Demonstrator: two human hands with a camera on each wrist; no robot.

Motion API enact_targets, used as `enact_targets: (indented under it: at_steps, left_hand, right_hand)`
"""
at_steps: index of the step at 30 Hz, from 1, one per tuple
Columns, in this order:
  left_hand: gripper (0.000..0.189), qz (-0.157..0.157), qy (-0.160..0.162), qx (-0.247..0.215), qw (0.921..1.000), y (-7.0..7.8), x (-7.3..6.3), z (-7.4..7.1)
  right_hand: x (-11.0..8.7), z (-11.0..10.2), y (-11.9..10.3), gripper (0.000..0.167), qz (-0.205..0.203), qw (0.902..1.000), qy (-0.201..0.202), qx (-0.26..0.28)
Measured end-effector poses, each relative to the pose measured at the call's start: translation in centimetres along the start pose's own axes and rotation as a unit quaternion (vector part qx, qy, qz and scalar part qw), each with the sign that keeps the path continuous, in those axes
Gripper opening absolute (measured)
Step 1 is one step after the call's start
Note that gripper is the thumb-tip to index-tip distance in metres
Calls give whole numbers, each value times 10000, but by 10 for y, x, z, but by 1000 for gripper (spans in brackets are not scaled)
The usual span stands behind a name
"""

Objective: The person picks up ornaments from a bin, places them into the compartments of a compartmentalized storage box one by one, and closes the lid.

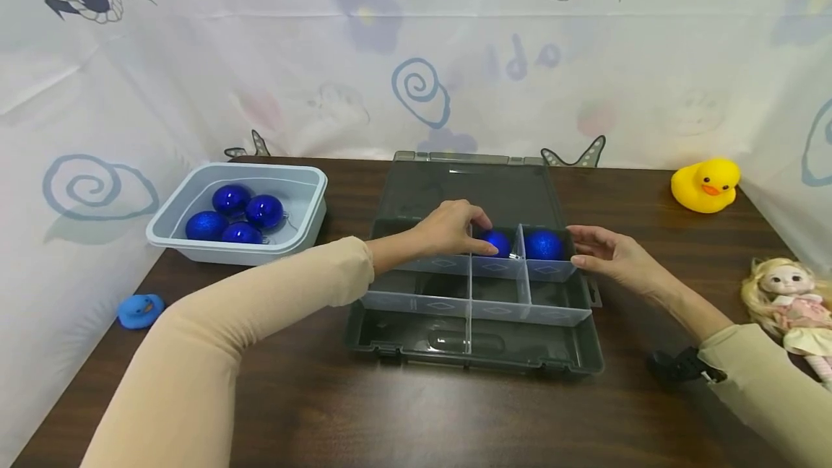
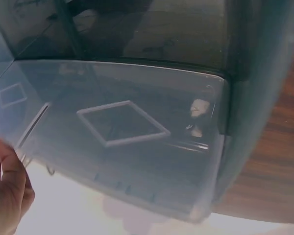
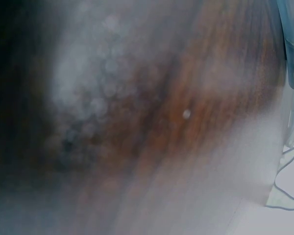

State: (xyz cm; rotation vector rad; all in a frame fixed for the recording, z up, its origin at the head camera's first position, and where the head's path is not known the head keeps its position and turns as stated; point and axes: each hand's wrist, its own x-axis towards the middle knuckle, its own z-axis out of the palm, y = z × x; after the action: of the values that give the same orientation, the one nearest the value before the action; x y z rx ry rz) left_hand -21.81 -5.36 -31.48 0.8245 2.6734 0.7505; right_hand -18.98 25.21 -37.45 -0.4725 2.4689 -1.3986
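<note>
A grey translucent organizer box (image 1: 534,356) lies with its lid (image 1: 471,190) folded back and clear stepped compartment rows inside. In the back row, my left hand (image 1: 451,228) pinches a blue glittery Christmas ball (image 1: 499,243) between thumb and curled fingers, low in the middle compartment. Another blue Christmas ball (image 1: 543,245) sits in the right compartment. My right hand (image 1: 614,255) rests with fairly straight fingers at that row's right end. The left wrist view has part of the left hand (image 2: 10,186) beside a clear compartment wall (image 2: 122,122); the right wrist view is mostly blurred.
A pale blue tub (image 1: 305,226) with several blue Christmas balls (image 1: 264,211) stands at left. A small blue duck (image 1: 139,310) sits at the left table edge. At right are a yellow rubber duck (image 1: 705,185) and a doll (image 1: 796,309). A printed curtain hangs behind.
</note>
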Motion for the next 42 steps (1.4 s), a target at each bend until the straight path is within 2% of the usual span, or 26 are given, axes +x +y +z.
enact_targets:
  at_steps: [3, 6, 8, 10, 12, 14, 18, 20, 22, 26, 30, 33, 42]
  left_hand:
    - [43, -80, -115, -408, 9991, -6, -13, -15]
    - [42, -183, -62, -805, 9966, -13, -33, -36]
    - [40, -298, 82, -1236, 9919, -20, -49, -51]
    - [39, -466, 329, -1733, 9832, -32, -69, -68]
    - [41, -728, 688, -2161, 9712, -50, -90, -83]
    - [43, -1064, 1084, -2328, 9606, -72, -109, -97]
    - [51, -1810, 1855, -2176, 9410, -120, -143, -118]
    - [54, -2089, 2112, -2063, 9323, -142, -156, -123]
    - [56, -2335, 2230, -1905, 9271, -159, -165, -126]
    - [58, -2707, 2146, -1582, 9250, -182, -171, -126]
    - [58, -2872, 2034, -1530, 9235, -194, -166, -123]
    - [58, -2986, 1935, -1333, 9250, -200, -163, -121]
    - [66, -3219, 1337, -683, 9348, -208, -156, -118]
  right_hand:
    - [3, 5, 1, 56, -57, 10000, -64, 16]
    - [4, 5, 2, 56, -132, 9998, -104, 47]
    - [2, 4, 3, 56, -159, 9998, -94, 52]
    - [1, 2, 4, 56, -146, 9999, -71, 29]
    - [2, 2, 5, 56, -147, 9999, -74, 13]
    - [1, -1, 5, 56, -135, 9999, -66, -12]
    - [0, -1, 6, 56, -59, 10000, -63, -32]
    - [0, 0, 7, 56, -46, 10000, -44, -47]
    - [0, 0, 7, 56, -41, 10000, -21, -63]
    - [0, 1, 5, 56, -74, 10000, -11, -64]
    - [1, 1, 4, 57, -47, 10000, -17, -32]
    - [1, 2, 3, 57, -16, 10000, -35, 7]
    - [1, 1, 2, 58, 25, 10000, -34, 59]
